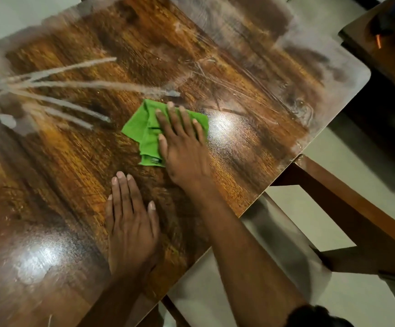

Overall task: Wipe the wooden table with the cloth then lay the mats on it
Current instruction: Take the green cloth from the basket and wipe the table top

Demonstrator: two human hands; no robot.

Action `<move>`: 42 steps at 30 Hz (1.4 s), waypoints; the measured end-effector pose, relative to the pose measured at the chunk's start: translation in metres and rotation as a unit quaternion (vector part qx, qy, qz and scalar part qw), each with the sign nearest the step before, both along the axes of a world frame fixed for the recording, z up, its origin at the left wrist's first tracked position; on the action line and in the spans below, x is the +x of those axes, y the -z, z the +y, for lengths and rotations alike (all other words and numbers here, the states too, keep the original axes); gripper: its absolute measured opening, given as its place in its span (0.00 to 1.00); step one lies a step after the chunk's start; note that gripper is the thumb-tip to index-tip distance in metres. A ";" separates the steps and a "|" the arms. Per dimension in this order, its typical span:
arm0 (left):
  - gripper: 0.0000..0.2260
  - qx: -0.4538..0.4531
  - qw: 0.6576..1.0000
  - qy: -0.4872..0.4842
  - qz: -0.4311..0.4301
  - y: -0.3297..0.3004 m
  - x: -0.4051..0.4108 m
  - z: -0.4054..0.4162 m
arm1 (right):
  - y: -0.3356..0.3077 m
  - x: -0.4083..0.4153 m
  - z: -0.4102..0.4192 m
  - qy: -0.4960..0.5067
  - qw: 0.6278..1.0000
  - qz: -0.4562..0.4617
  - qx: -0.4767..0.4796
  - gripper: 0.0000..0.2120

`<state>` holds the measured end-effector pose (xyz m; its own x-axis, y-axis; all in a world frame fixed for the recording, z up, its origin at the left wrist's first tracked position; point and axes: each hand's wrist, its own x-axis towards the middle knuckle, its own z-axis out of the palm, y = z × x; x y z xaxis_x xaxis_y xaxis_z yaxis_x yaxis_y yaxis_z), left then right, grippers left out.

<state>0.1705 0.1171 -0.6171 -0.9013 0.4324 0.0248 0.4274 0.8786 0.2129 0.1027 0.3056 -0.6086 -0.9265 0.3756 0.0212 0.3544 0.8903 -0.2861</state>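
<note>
The right hand [182,147] lies flat, fingers extended and slightly spread, pressing the green cloth [144,133] against the wooden table [62,161]; the cloth sits under the fingertips and protrudes beyond the thumb side. The left hand [130,225] rests palm-down on the bare tabletop, fingers extended, grasping nothing, just short of the cloth's near edge.

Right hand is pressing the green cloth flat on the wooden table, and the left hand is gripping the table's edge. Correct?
Not quite. In the head view the left hand lies flat, palm down, on the wooden table top, not on its edge. The right hand does press the green cloth flat.
</note>
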 end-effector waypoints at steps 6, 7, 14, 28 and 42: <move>0.30 -0.010 1.000 -0.008 -0.004 -0.002 0.002 0.001 | -0.009 0.102 -0.006 0.092 0.995 -0.024 -0.013 0.29; 0.30 -0.009 1.000 -0.007 -0.003 -0.002 0.002 0.000 | -0.010 0.115 -0.018 0.097 0.995 -0.030 -0.013 0.29; 0.30 -0.012 0.999 -0.012 -0.028 -0.012 0.000 0.001 | -0.027 0.133 -0.047 0.087 0.991 -0.093 -0.052 0.30; 0.30 -0.053 0.958 0.222 -0.174 -0.216 0.019 0.029 | -0.253 0.347 -0.009 0.286 0.926 -0.224 -0.098 0.29; 0.29 0.021 0.818 0.575 -0.009 -0.377 0.241 0.106 | -0.383 0.569 -0.082 0.527 0.847 -0.059 0.026 0.29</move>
<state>0.4116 0.2231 -0.2397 0.0998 0.9936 0.0529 0.9626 -0.1099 0.2476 0.6718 0.2237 -0.2260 -0.0738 0.9972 -0.0065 0.9840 0.0718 -0.1630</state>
